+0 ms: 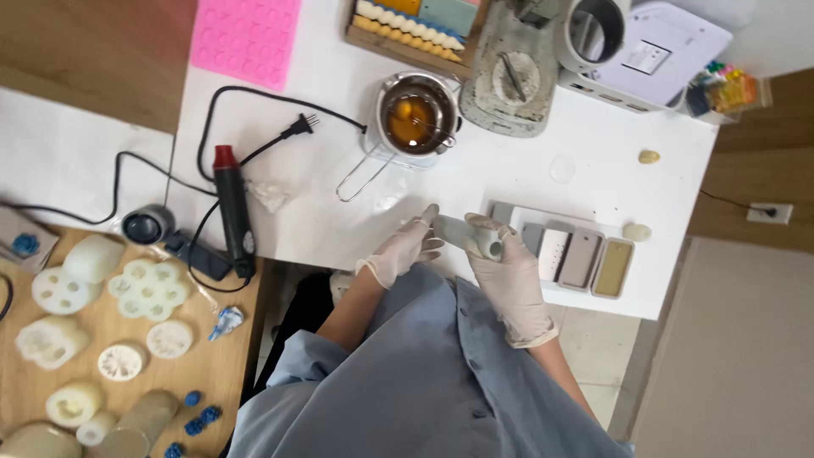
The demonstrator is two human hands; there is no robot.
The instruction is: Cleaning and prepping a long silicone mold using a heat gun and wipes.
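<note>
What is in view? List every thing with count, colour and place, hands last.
mould: one, grey, long, held in both hands
tray moulds: four, grey, white and tan, right of hands
pot: one, metal, amber liquid, table centre
heat gun: one, black and red, table left
mat: one, pink, top left
white moulds: several, wooden table, left
table: one, white
left hand: gloved, on the mould's left end
right hand: gloved, gripping the mould's right end
</note>
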